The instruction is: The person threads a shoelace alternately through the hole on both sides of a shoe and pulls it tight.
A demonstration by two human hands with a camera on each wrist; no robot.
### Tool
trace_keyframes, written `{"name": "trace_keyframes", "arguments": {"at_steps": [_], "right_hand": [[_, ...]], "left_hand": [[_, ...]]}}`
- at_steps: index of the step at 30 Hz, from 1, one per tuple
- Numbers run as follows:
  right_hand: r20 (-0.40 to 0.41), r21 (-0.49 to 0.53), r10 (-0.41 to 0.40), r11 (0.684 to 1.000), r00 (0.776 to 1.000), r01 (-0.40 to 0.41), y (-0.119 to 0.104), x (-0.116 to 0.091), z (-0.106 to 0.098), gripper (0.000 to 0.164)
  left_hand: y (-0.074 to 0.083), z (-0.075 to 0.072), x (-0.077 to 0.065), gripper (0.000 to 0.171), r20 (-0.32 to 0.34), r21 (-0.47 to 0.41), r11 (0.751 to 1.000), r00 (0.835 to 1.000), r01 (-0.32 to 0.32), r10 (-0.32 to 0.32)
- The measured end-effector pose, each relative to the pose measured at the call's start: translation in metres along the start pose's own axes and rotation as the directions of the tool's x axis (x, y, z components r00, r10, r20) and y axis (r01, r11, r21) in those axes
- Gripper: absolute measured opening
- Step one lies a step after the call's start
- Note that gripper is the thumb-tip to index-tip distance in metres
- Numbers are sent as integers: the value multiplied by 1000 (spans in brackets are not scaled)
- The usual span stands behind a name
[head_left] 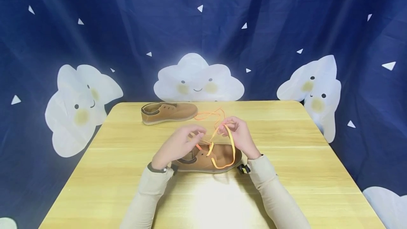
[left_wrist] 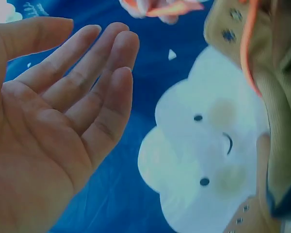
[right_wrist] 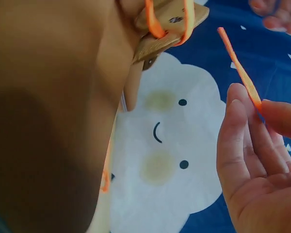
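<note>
A brown shoe (head_left: 197, 163) stands on the table between the hands, toe to the right, with an orange lace (head_left: 234, 147) threaded through its front eyelets. Above the toe, my right hand (head_left: 237, 134) pinches the lace near its end; in the right wrist view the lace tip (right_wrist: 228, 41) sticks out past the thumb and fingers. My left hand (head_left: 182, 142) hovers over the shoe's heel side. Seen from the left wrist, that left hand (left_wrist: 63, 107) has its fingers extended and holds nothing, beside the shoe's opening and eyelets (left_wrist: 229, 35).
A second brown shoe (head_left: 171, 114), its eyelets bare of lace, stands at the back left of the wooden table (head_left: 127, 172). Another orange lace (head_left: 203, 116) lies loose by its toe. A blue curtain (head_left: 203, 31) with white clouds hangs behind the table.
</note>
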State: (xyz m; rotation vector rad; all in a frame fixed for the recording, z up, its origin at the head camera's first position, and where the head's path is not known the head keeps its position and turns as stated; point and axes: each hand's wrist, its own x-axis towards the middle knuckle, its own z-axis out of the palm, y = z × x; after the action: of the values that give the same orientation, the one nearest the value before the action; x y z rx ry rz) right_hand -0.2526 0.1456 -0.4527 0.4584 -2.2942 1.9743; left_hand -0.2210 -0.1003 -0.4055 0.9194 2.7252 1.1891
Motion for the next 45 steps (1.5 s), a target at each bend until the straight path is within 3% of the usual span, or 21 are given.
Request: {"name": "trace_keyframes", "arguments": {"at_steps": [7,12,17,25,31,34,41,45], "right_hand": [[-10,197,109,975,994,-105,0,5,2,31],[11,286,113,952,994,-111,-3,5,8,36],[21,285,95,953,995,-97,-6,4,13,34],[59,292,82,952,995,-96,-9,1,17,26],[173,173,78,979,982,-108,-3,-1,15,22],[188,126,72,987,980,-96,0,-1,15,25],[116,145,49,987,992,-66,8,2,15,25],[59,58,65,996,996,-68,16,5,17,23]], "left_hand": [[-8,4,2,25,-38,50,998,999,39,-37],[-14,18,9,25,-89,18,997,993,74,-72],[-15,29,15,24,-50,-25,998,997,57,-58],[-13,30,14,22,-47,-82,995,997,64,-68],[-11,32,15,22,-78,-48,997,995,59,-62],[-12,32,16,22,-70,-41,997,996,58,-61],[-15,20,12,18,-54,55,996,996,75,-72],[-14,16,9,17,5,139,989,999,45,-46]]}}
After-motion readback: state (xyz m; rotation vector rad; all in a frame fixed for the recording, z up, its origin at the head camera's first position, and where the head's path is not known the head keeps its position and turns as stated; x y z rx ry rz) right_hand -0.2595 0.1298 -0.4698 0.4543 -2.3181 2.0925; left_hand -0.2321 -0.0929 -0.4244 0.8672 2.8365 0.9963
